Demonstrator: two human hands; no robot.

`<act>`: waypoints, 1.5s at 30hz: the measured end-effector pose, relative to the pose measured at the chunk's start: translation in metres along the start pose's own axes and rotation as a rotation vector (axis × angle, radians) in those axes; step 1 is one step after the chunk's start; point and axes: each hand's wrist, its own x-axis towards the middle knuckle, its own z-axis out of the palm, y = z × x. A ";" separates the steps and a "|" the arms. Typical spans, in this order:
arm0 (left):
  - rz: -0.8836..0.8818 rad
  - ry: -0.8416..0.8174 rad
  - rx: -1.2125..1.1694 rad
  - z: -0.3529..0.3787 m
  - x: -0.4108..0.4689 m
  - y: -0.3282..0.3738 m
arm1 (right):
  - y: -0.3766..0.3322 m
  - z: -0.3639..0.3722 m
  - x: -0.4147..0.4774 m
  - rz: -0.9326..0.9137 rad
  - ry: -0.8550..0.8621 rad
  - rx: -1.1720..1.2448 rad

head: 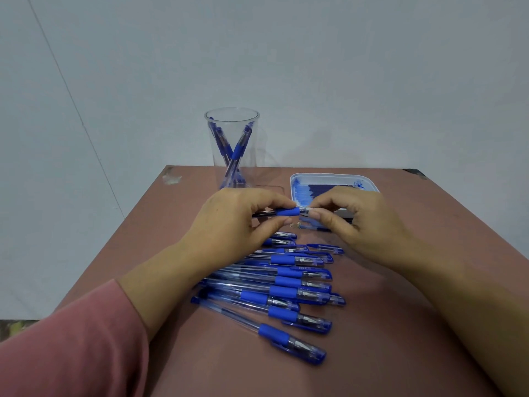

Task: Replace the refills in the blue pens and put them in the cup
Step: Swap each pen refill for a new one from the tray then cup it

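My left hand (229, 224) grips a blue pen (286, 212) by its barrel and blue grip, held level above the table. My right hand (352, 222) pinches the pen's clear tip end between thumb and fingers. Below the hands lies a row of several capped blue pens (286, 290) on the brown table (400, 325). A clear plastic cup (232, 147) stands at the back with a few blue pens leaning inside it. A white tray (335, 179) with blue refills sits at the back right, partly hidden by my right hand.
A loose blue pen cap (326, 248) lies right of the pen row. The table's far edge meets a pale wall. Bare brown tabletop lies to the right of the pens and toward the front. My left arm wears a pink sleeve (71, 345).
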 end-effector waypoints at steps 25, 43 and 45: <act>0.008 -0.001 0.014 0.000 0.000 0.002 | -0.003 -0.002 0.001 -0.079 0.037 -0.089; -0.040 -0.012 0.004 -0.001 0.000 -0.001 | 0.003 -0.016 -0.001 0.113 -0.169 -0.084; -0.052 -0.006 0.011 -0.002 0.001 -0.003 | 0.009 -0.030 -0.005 0.174 -0.288 -0.144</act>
